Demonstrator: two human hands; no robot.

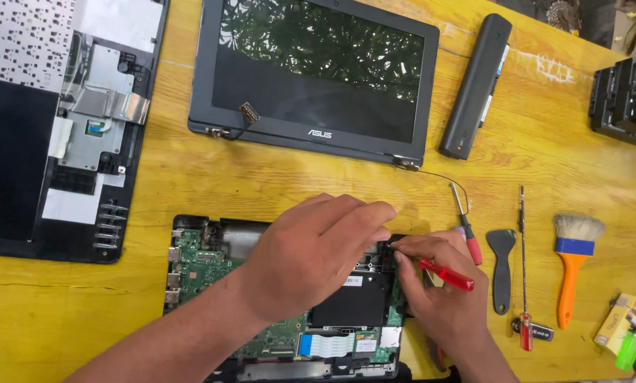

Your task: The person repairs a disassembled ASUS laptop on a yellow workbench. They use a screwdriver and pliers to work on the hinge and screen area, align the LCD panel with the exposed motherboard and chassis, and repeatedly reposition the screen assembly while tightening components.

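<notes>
While the opened laptop base point(211, 273) is lying near the front edge of the yellow wooden table point(190, 188), both hands are working over its upper right corner. The left hand point(311, 248) is resting palm-down across the green motherboard point(197, 266), its fingers held close together and curled forward, their tips reaching the rim of the chassis beside the black rectangular drive point(353, 298). The right hand point(442, 287) is pinching a red-handled screwdriver point(447, 275) between thumb and fingers, the handle sticking out to the right and the tip pointing left toward the corner of the base, just beside the left fingertips; the tip itself is too small to make out. A pale blue ribbon cable point(325, 345) is lying flat along the lower part of the board.

Above the base, the detached screen panel point(318, 78) is lying face up, a thin wire trailing from its right hinge. A long black battery point(476, 85) is lying just right of it. To the right of the hands, a second red-handled screwdriver point(467, 227), a dark plastic pry tool point(502, 269), a thin long screwdriver point(523, 269) and an orange-handled brush point(572, 266) are lying side by side. At far left, the upturned keyboard cover point(55, 128) is resting on the table.
</notes>
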